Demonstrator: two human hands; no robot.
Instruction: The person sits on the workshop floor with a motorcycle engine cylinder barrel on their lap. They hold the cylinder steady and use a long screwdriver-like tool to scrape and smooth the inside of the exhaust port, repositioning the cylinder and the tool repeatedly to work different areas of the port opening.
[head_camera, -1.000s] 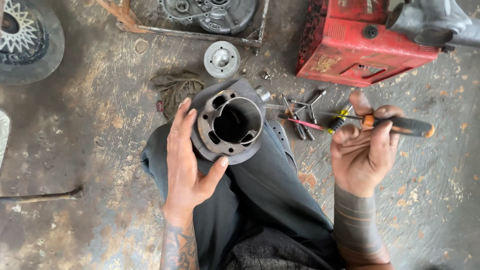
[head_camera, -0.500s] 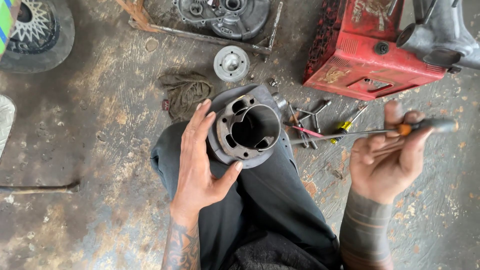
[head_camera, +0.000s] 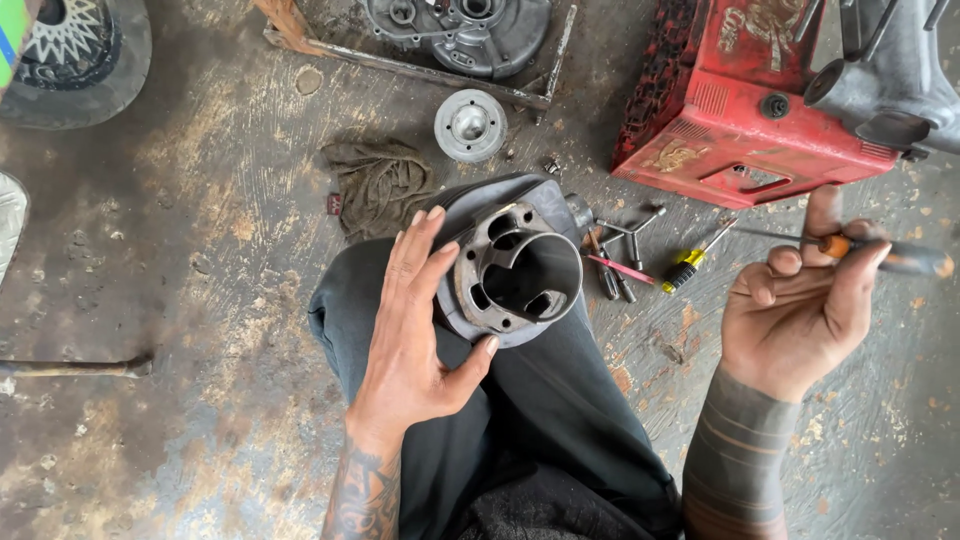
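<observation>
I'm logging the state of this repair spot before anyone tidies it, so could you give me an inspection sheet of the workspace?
Surface: stained, scuffed concrete floor.
Job's things: metal engine cylinder resting on the person's knee; orange-handled screwdriver.
Clutter: dirty rag, round metal part, yellow-handled screwdriver, pink-handled tool and loose spanners lying together beside the knee.
Grips: left hand cups the cylinder's side; right hand holds the orange-handled screwdriver, apart from the cylinder.
Cables: nothing seen.
Surroundings: red metal box, engine casing on a frame, wheel at the top left, rod on the floor.
</observation>
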